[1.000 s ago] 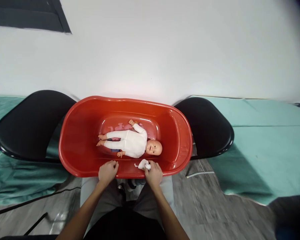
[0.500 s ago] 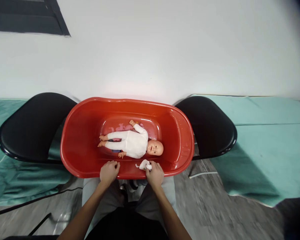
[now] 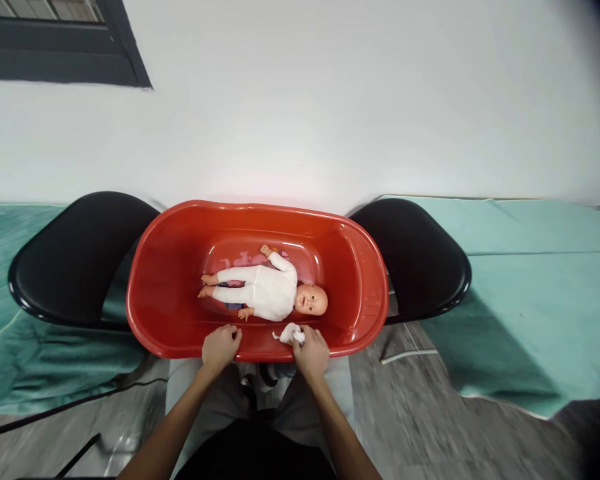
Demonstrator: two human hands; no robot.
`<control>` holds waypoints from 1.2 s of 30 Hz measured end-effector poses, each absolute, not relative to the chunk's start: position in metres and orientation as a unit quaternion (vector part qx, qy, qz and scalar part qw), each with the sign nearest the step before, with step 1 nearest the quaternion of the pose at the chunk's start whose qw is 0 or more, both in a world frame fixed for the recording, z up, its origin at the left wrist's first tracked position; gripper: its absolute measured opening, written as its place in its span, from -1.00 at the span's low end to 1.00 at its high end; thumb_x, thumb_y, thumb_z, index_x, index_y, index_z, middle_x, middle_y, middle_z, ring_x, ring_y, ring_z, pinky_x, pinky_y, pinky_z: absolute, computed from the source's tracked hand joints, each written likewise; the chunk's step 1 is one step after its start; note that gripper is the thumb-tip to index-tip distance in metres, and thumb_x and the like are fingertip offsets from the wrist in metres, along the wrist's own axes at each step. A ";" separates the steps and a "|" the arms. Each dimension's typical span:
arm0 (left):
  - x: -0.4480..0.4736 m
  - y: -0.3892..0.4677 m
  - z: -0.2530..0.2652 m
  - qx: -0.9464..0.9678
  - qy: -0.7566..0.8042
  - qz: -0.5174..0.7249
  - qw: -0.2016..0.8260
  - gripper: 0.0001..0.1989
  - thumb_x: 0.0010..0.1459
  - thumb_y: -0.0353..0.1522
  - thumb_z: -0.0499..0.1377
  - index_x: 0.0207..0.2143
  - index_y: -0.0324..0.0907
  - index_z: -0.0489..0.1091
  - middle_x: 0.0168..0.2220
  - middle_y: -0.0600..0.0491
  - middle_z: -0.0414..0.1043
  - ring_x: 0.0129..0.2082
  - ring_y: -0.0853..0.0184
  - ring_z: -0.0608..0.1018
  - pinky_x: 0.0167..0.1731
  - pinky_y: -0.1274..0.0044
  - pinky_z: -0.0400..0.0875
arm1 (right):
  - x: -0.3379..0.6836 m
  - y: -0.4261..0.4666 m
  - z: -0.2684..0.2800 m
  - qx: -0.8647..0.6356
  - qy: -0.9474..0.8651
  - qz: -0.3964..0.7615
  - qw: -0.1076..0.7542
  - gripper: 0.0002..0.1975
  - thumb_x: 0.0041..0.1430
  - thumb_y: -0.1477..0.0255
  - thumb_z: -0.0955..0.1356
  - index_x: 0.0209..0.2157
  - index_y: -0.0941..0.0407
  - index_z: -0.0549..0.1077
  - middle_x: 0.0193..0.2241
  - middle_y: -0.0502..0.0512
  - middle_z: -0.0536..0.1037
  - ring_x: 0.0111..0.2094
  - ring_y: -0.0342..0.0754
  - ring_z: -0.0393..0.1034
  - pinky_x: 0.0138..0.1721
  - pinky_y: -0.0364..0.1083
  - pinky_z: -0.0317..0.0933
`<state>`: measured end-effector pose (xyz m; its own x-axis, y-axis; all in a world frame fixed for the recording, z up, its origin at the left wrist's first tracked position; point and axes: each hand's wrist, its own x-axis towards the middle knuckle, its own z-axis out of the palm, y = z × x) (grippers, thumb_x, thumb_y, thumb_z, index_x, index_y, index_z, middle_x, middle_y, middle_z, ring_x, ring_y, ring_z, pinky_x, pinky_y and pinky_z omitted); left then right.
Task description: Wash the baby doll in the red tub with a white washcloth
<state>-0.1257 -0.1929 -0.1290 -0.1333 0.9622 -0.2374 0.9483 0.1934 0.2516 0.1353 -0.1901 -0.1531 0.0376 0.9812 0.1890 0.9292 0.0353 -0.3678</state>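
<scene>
Presently, head view: doll [image 3: 274,293] face-up in red tub [image 3: 367,283]. Right hand [image 3: 311,353] pinching white cloth [image 3: 289,332] at near rim. Left hand [image 3: 221,348] curled at same rim; whether gripping, cannot tell. Black chairs [image 3: 80,260] at both ends.

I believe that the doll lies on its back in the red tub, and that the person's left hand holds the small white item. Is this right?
Not quite: the head view shows the small white item in the right hand, not the left hand. The doll does lie on its back in the red tub.
</scene>
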 end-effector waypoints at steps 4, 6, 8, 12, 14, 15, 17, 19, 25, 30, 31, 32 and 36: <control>-0.127 -0.192 -0.130 0.638 0.750 0.024 0.173 -0.63 0.36 -0.19 0.00 -0.38 -0.09 0.51 -0.23 0.08 0.58 -0.28 0.30 0.58 -0.41 0.53 0.14 | 0.136 -0.190 -0.155 -0.692 -0.690 0.067 0.204 -0.84 0.25 0.47 0.32 -0.16 0.11 0.52 -0.27 0.09 0.59 -0.20 0.02 0.36 -0.15 -0.08 0.07; -0.127 -0.193 -0.131 0.641 0.748 0.027 0.171 -0.64 0.36 -0.19 0.00 -0.38 -0.08 0.51 -0.23 0.09 0.59 -0.27 0.30 0.58 -0.39 0.53 0.16 | 0.135 -0.190 -0.156 -0.695 -0.685 0.068 0.206 -0.84 0.25 0.47 0.33 -0.16 0.12 0.52 -0.27 0.08 0.59 -0.20 0.02 0.36 -0.15 -0.08 0.06; -0.128 -0.193 -0.132 0.642 0.747 0.028 0.171 -0.64 0.36 -0.20 0.00 -0.38 -0.07 0.51 -0.21 0.10 0.59 -0.26 0.30 0.58 -0.38 0.53 0.18 | 0.135 -0.191 -0.157 -0.698 -0.682 0.072 0.208 -0.83 0.25 0.47 0.33 -0.15 0.12 0.52 -0.26 0.08 0.59 -0.19 0.02 0.36 -0.14 -0.08 0.06; -0.127 -0.193 -0.131 0.640 0.748 0.020 0.172 -0.63 0.36 -0.19 0.00 -0.36 -0.08 0.53 -0.18 0.08 0.60 -0.24 0.30 0.58 -0.37 0.52 0.20 | 0.134 -0.191 -0.155 -0.704 -0.676 0.081 0.201 -0.84 0.25 0.46 0.34 -0.15 0.11 0.52 -0.26 0.06 0.59 -0.18 0.01 0.36 -0.14 -0.08 0.05; -0.127 -0.192 -0.129 0.639 0.749 0.015 0.173 -0.63 0.36 -0.19 -0.01 -0.36 -0.08 0.53 -0.19 0.07 0.60 -0.25 0.29 0.59 -0.38 0.52 0.20 | 0.134 -0.190 -0.151 -0.707 -0.675 0.086 0.193 -0.83 0.24 0.46 0.35 -0.13 0.10 0.52 -0.24 0.05 0.59 -0.17 0.00 0.36 -0.15 -0.09 0.05; -0.127 -0.191 -0.128 0.639 0.749 0.013 0.173 -0.62 0.36 -0.19 -0.01 -0.36 -0.09 0.53 -0.21 0.07 0.60 -0.26 0.28 0.59 -0.39 0.52 0.20 | 0.134 -0.188 -0.148 -0.707 -0.676 0.089 0.188 -0.82 0.24 0.46 0.35 -0.13 0.10 0.52 -0.24 0.05 0.59 -0.16 0.00 0.36 -0.15 -0.10 0.05; -0.127 -0.186 -0.124 0.642 0.747 0.010 0.172 -0.63 0.34 -0.19 -0.01 -0.36 -0.09 0.53 -0.22 0.06 0.61 -0.26 0.26 0.60 -0.39 0.51 0.20 | 0.133 -0.183 -0.140 -0.707 -0.679 0.093 0.176 -0.83 0.25 0.45 0.35 -0.13 0.08 0.52 -0.25 0.05 0.59 -0.16 0.00 0.37 -0.18 -0.10 0.04; -0.128 -0.181 -0.118 0.641 0.747 0.000 0.175 -0.63 0.33 -0.18 0.00 -0.37 -0.09 0.54 -0.24 0.03 0.61 -0.26 0.22 0.61 -0.39 0.49 0.22 | 0.131 -0.177 -0.131 -0.707 -0.682 0.094 0.164 -0.85 0.26 0.43 0.35 -0.15 0.07 0.53 -0.28 0.05 0.58 -0.18 -0.01 0.38 -0.22 -0.10 0.04; -0.130 -0.152 -0.092 0.627 0.758 0.006 0.179 -0.57 0.34 -0.13 -0.05 -0.28 -0.07 0.57 -0.23 -0.07 0.63 -0.21 0.10 0.63 -0.30 0.43 0.34 | 0.129 -0.144 -0.104 -0.719 -0.668 0.110 0.158 -0.80 0.26 0.37 0.34 -0.11 0.06 0.55 -0.28 0.13 0.59 -0.23 0.00 0.43 -0.31 -0.11 0.04; -0.133 -0.124 -0.075 0.622 0.761 0.040 0.183 -0.56 0.35 -0.15 -0.07 -0.26 -0.10 0.58 -0.21 -0.10 0.62 -0.21 0.09 0.63 -0.24 0.40 0.39 | 0.118 -0.085 -0.069 -0.685 -0.658 0.169 0.262 -0.67 0.33 0.28 0.27 -0.02 0.11 0.54 -0.24 0.17 0.61 -0.22 0.05 0.46 -0.23 -0.11 0.18; -0.134 -0.122 -0.074 0.618 0.762 0.039 0.193 -0.57 0.34 -0.16 -0.06 -0.25 -0.10 0.58 -0.20 -0.11 0.62 -0.20 0.08 0.63 -0.24 0.39 0.39 | 0.109 -0.072 -0.063 -0.658 -0.677 0.170 0.282 -0.68 0.32 0.29 0.26 -0.04 0.12 0.54 -0.22 0.18 0.61 -0.18 0.05 0.46 -0.18 -0.10 0.20; -0.134 -0.120 -0.073 0.613 0.763 0.038 0.201 -0.58 0.34 -0.17 -0.05 -0.24 -0.10 0.58 -0.19 -0.11 0.62 -0.20 0.07 0.63 -0.23 0.39 0.39 | 0.097 -0.059 -0.058 -0.627 -0.701 0.172 0.292 -0.70 0.31 0.32 0.27 -0.05 0.12 0.54 -0.20 0.17 0.60 -0.15 0.06 0.45 -0.13 -0.09 0.21; -0.134 -0.124 -0.074 0.593 0.780 0.087 0.179 -0.61 0.40 -0.24 -0.11 -0.13 -0.11 0.50 -0.20 -0.08 0.60 -0.23 0.14 0.63 -0.26 0.44 0.36 | 0.036 -0.031 -0.062 -0.484 -0.796 0.229 0.283 -0.74 0.21 0.45 0.31 -0.09 0.10 0.54 -0.11 0.12 0.59 -0.09 -0.01 0.42 -0.01 -0.09 0.22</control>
